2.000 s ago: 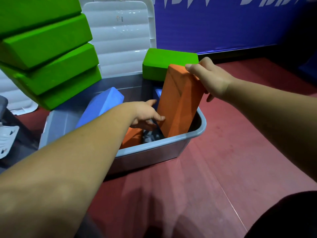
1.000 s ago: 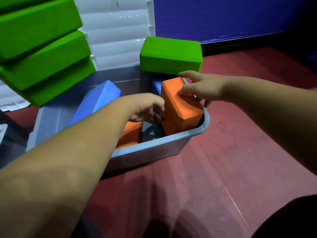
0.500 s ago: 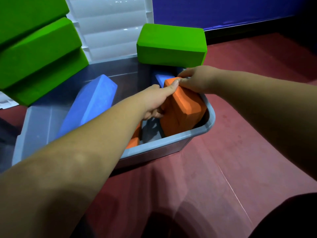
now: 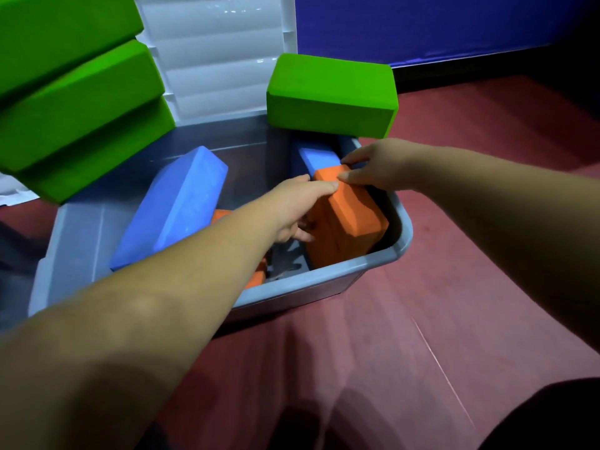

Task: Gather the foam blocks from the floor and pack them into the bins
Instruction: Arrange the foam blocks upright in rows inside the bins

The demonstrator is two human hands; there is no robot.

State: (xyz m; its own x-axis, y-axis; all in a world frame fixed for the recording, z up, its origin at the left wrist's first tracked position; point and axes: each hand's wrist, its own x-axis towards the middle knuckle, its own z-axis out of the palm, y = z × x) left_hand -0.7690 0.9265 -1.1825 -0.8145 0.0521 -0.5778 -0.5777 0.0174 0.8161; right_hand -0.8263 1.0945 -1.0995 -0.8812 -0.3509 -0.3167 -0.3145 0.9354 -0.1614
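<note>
I count one grey bin point(image 4: 389, 259). Four green: a green stack point(image 4: 81, 125) of three at the bin's far left end, a lone green block point(image 4: 331, 95) on its far right corner. Inside the bin, two blue, the leaning blue block point(image 4: 172, 206) and far blue block point(image 4: 319, 159), and two orange, the upright orange block point(image 4: 350, 222) and a half-hidden orange block point(image 4: 256, 280). One white lid point(image 4: 220, 60) behind the bin.

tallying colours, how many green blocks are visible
4 green blocks: three stacked upper left, one over the far right corner of the bin. More may be out of frame.
</note>
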